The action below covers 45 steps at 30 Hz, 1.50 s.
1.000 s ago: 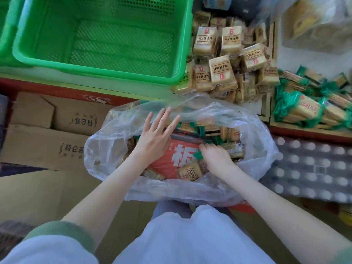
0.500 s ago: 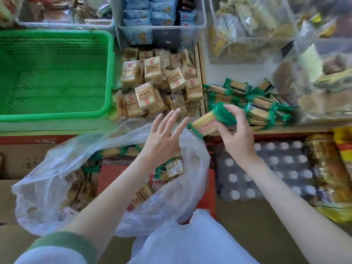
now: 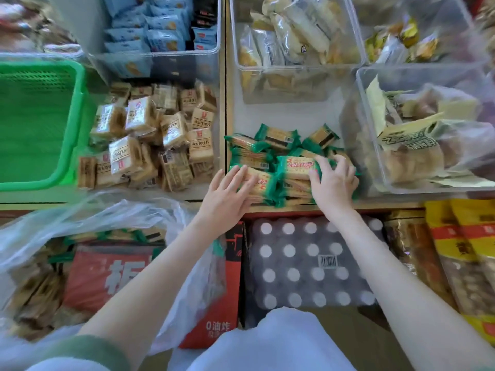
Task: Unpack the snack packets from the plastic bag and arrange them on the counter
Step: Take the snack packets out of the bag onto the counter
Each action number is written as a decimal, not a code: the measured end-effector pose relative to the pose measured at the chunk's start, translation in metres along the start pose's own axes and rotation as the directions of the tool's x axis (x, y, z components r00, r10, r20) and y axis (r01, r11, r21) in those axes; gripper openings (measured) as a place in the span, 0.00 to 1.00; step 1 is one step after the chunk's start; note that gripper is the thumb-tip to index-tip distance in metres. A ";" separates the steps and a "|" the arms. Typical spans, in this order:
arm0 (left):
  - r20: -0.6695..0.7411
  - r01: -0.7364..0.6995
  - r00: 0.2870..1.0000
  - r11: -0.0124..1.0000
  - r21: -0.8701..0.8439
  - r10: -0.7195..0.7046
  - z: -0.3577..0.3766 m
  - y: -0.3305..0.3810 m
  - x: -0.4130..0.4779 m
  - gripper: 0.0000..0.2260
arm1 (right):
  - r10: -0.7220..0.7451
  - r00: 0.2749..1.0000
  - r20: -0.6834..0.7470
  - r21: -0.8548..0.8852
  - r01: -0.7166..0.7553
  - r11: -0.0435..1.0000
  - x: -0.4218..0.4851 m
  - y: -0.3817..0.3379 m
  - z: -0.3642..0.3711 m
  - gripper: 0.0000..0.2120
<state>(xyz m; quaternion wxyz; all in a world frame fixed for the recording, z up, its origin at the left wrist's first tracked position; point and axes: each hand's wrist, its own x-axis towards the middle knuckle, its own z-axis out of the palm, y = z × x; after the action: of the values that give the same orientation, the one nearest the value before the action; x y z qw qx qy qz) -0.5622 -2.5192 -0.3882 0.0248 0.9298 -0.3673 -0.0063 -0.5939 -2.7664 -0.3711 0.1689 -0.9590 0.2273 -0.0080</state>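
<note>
Sagging open at the near left, the plastic bag point(image 3: 88, 218) holds more packets. Your left hand point(image 3: 227, 195) lies with straight fingers on the green-wrapped snack packets point(image 3: 270, 145) piled on the counter point(image 3: 294, 115); your right hand point(image 3: 334, 183) curls around the top packet point(image 3: 297, 166).

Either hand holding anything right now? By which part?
Right hand grips the top green-ended packet by its right end. Left hand lies flat on a neighbouring packet, no grip.
</note>
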 end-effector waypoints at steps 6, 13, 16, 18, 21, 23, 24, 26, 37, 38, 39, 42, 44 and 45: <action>-0.029 0.022 0.999 1.000 0.018 -0.021 -0.003 -0.001 -0.003 0.29 | -0.173 0.966 -0.192 -0.005 0.175 0.985 -0.015 -0.017 -0.003 0.21; -0.189 0.109 0.974 0.990 -0.084 -0.123 -0.024 -0.051 -0.066 0.21 | -0.501 0.832 -0.239 0.171 0.544 0.821 -0.086 -0.115 0.017 0.24; -0.241 0.216 0.941 0.971 -0.107 -0.236 -0.025 -0.097 -0.125 0.18 | -0.671 0.716 -0.194 0.228 0.698 0.679 -0.128 -0.170 0.045 0.22; -0.198 0.298 0.930 0.950 -0.089 -0.311 -0.020 -0.129 -0.169 0.19 | -0.788 0.600 -0.141 0.230 0.794 0.563 -0.156 -0.204 0.070 0.19; -0.093 0.398 0.910 0.915 -0.067 -0.403 -0.009 -0.171 -0.230 0.20 | -0.855 0.518 0.024 0.135 0.845 0.517 -0.190 -0.247 0.110 0.21; -0.034 0.429 0.902 0.903 -0.036 -0.430 -0.004 -0.193 -0.257 0.24 | -0.802 0.537 0.261 -0.065 0.839 0.540 -0.201 -0.268 0.136 0.27; -0.012 0.428 0.903 0.903 -0.022 -0.429 -0.001 -0.202 -0.267 0.28 | -0.748 0.576 0.330 -0.190 0.816 0.545 -0.201 -0.274 0.149 0.27; 0.012 0.409 0.913 0.913 -0.015 -0.408 0.003 -0.213 -0.280 0.33 | -0.650 0.648 0.397 -0.382 0.761 0.525 -0.198 -0.280 0.169 0.28; 0.015 0.360 0.933 0.932 -0.047 -0.360 0.004 -0.235 -0.297 0.34 | -0.542 0.677 0.498 -0.679 0.693 0.242 -0.189 -0.290 0.184 0.33; 0.008 0.349 0.937 0.936 -0.052 -0.349 0.003 -0.235 -0.298 0.34 | -0.627 0.640 0.444 -0.659 0.707 0.255 -0.190 -0.286 0.187 0.28; 0.002 0.337 0.942 0.940 -0.054 -0.337 0.002 -0.235 -0.297 0.34 | -0.710 0.596 0.374 -0.624 0.729 0.283 -0.192 -0.281 0.191 0.24; -0.034 0.293 0.955 0.955 -0.056 -0.295 -0.003 -0.232 -0.290 0.33 | -0.856 0.497 0.141 -0.428 0.810 0.400 -0.203 -0.282 0.190 0.21; -0.064 0.253 0.964 0.964 -0.079 -0.258 -0.009 -0.228 -0.279 0.32 | -0.870 0.493 0.029 -0.206 0.854 0.477 -0.211 -0.287 0.175 0.23; -0.076 0.226 0.970 0.970 -0.085 -0.233 -0.013 -0.225 -0.272 0.32 | -0.856 0.517 0.002 -0.080 0.854 0.515 -0.212 -0.289 0.163 0.24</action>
<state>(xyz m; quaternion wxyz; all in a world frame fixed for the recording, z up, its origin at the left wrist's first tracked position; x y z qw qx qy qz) -0.6064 -2.1689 -0.3888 0.0750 0.9638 -0.2554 0.0167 -0.6441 -2.3790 -0.4168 0.1049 -0.9519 -0.2699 -0.0998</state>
